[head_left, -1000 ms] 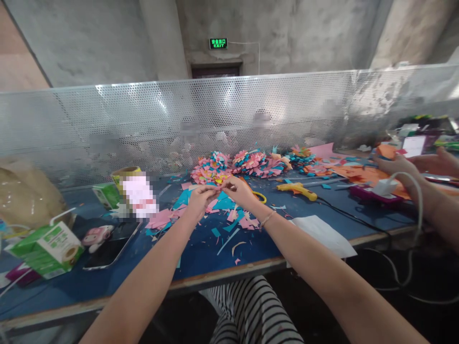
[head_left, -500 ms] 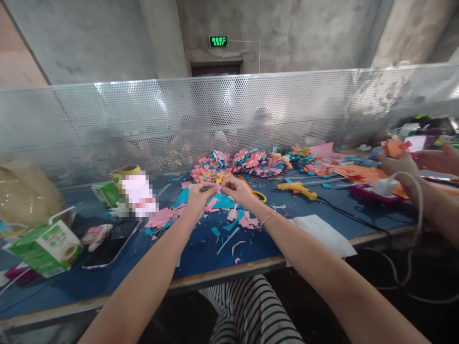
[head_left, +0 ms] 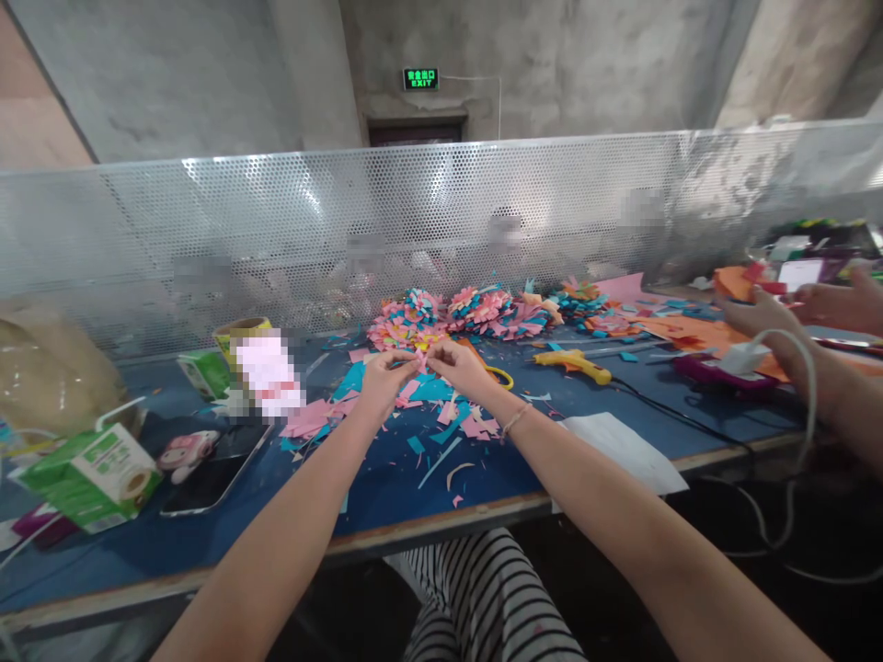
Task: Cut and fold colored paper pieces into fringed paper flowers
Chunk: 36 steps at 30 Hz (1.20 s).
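Pinched together, the fingers of my left hand grip one side of a small pink paper piece. My right hand pinches its other side, a short gap from the left. Just behind my hands are paper flowers in pink, blue and yellow. Pink scraps and a blue paper piece lie around and under my hands. Yellow scissor handles show beside my right wrist, partly hidden.
A yellow glue gun with a black cord and a white sheet lie right. Left are a green carton, a phone and a lit screen. Another person's hands are far right, beyond a white cable. A perforated panel stands behind.
The pink piece now shows more clearly between my fingertips; my hands have hardly moved. The other person's hands at the right have shifted, with the left one further left.
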Tool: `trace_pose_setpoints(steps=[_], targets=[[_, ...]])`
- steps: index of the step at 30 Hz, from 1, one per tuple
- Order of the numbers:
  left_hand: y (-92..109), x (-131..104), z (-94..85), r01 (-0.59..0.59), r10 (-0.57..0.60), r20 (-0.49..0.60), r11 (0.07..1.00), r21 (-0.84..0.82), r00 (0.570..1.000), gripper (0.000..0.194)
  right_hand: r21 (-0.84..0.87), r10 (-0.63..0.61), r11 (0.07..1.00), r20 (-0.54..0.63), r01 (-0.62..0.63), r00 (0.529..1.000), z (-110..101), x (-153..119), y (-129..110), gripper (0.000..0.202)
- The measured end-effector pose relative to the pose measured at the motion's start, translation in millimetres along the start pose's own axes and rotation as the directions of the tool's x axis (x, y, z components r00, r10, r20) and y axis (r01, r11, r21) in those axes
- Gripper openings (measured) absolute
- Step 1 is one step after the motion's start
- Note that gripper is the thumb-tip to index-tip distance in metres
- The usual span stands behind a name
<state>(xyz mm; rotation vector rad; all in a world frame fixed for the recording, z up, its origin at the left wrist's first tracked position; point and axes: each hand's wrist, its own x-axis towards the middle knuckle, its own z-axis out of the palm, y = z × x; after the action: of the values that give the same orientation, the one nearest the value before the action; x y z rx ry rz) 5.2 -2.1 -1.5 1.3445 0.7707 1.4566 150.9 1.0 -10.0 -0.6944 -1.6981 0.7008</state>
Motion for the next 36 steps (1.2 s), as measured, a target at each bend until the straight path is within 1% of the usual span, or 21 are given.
trace_pose_setpoints(steps=[5, 8, 14, 17, 21, 26, 31, 36], targets=[[0.9, -0.7, 0.5, -0.024, 0.024, 0.005, 0.998, 0.058, 1.000, 0.025, -0.031, -0.030, 0.999, -0.007, 0.029, 1.000, 0.2, -0.5, 0.3, 0.010], [3.3, -2.1, 1.7, -0.016, 0.016, 0.000, 0.998, 0.067, 1.000, 0.026, -0.066, -0.046, 0.997, -0.010, 0.045, 0.999, -0.2, -0.9, 0.9, 0.009], [8.6, -5.7, 4.5, 0.045, -0.045, -0.004, 0.999, -0.007, 0.999, 0.042, -0.122, -0.069, 0.990, -0.014, 0.067, 0.998, -1.0, -1.0, 3.6, 0.006], [9.0, -6.9, 5.5, 0.073, -0.072, 0.027, 0.997, -0.012, 0.997, 0.044, -0.118, -0.075, 0.990, -0.009, 0.073, 0.997, -0.6, -1.2, 4.1, 0.006], [8.1, -7.2, 6.0, 0.077, -0.077, 0.043, 0.997, -0.012, 0.996, 0.043, -0.096, -0.069, 0.993, 0.000, 0.069, 0.998, 0.6, -2.0, 2.2, 0.005], [6.3, -5.1, 4.7, 0.129, -0.128, 0.010, 0.987, -0.100, 0.992, 0.042, -0.069, -0.058, 0.996, -0.009, 0.057, 0.998, 2.3, -1.9, -1.4, 0.005], [5.6, -4.7, 5.1, 0.175, -0.177, 0.002, 0.971, -0.164, 0.984, 0.034, -0.051, -0.063, 0.997, -0.016, 0.062, 0.998, 3.1, -1.0, -0.4, 0.005], [5.7, -3.9, 5.5, 0.195, -0.207, -0.037, 0.959, -0.208, 0.978, 0.029, -0.060, -0.086, 0.995, -0.026, 0.084, 0.996, 2.5, -1.5, -0.7, 0.007]])
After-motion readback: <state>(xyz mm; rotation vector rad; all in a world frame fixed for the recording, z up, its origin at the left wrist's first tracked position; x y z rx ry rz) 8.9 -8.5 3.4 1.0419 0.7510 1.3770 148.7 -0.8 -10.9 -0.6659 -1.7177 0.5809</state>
